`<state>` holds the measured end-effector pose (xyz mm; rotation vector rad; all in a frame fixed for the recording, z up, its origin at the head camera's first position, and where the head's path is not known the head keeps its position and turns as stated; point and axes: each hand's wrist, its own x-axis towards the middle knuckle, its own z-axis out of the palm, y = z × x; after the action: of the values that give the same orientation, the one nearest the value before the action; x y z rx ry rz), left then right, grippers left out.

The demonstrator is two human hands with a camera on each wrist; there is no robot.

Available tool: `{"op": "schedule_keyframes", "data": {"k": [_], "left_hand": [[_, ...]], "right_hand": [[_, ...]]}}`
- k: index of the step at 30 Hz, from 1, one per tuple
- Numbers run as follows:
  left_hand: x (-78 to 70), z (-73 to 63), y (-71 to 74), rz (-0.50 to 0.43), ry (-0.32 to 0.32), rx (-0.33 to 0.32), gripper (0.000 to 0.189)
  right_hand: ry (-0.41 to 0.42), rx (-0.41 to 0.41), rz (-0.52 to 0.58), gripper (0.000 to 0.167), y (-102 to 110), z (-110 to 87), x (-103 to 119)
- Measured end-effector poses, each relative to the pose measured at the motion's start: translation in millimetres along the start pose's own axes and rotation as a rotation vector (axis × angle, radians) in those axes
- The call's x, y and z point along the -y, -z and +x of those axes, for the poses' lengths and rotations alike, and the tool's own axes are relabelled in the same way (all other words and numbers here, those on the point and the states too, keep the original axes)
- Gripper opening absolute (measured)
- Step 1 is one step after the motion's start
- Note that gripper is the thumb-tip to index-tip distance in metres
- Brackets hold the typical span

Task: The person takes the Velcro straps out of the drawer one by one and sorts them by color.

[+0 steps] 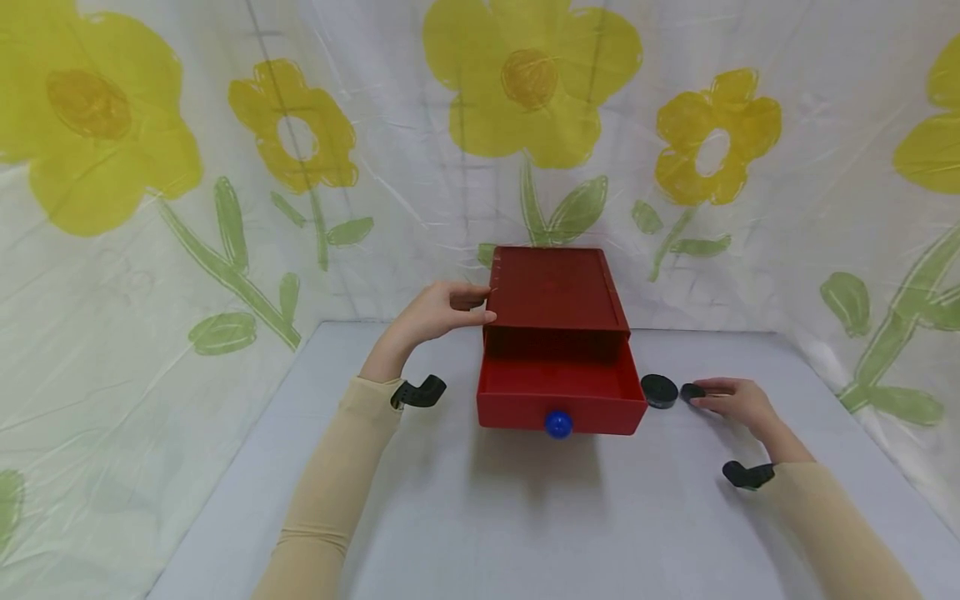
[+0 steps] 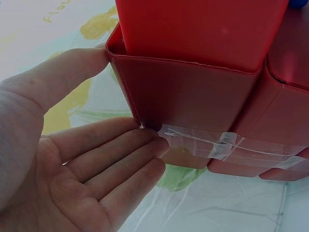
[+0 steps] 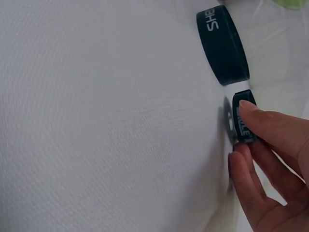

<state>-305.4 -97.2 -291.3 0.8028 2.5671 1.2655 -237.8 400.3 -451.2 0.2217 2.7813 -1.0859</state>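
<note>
A red drawer cabinet (image 1: 557, 287) stands at the back, its top drawer (image 1: 558, 379) pulled out, bare inside, with a blue knob (image 1: 558, 424) in front. My left hand (image 1: 442, 310) touches the cabinet's left edge; in the left wrist view, the thumb and straight fingertips meet two edges of its side wall (image 2: 183, 92). To the right, my right hand (image 1: 738, 402) pinches a small black round piece with white lettering (image 3: 245, 129) between thumb and fingers, close to the table. Beside it sits a larger black disc-shaped piece, also lettered (image 3: 223, 48).
A white table (image 1: 525, 533) lies under everything. White curtains with yellow flowers (image 1: 528, 79) hang behind and at both sides. More red drawer units (image 2: 285, 116) adjoin the top one, bound with clear tape (image 2: 193, 137). Each wrist wears a black strap (image 1: 420, 392).
</note>
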Motion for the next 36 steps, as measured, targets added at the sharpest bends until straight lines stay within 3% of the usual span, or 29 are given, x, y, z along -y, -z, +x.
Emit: {"op": "schedule_keyframes", "data": {"k": [12,26,36], "left_hand": [[1.3,0.3,-0.8,0.011,-0.002,-0.005,0.062],[1.6,0.1,-1.3,0.004,0.003,-0.004,0.063],[1.5,-0.2,-0.3,0.01,-0.005,-0.004,0.063]], "right_hand": [[-0.002,0.019,-0.019,0.063,-7.2,9.8,-4.5],[-0.027,0.04,-0.034,0.068,-4.8,4.3,0.5],[0.073,-0.03,-0.081,0.073,8.6,-13.1,10.1]]}}
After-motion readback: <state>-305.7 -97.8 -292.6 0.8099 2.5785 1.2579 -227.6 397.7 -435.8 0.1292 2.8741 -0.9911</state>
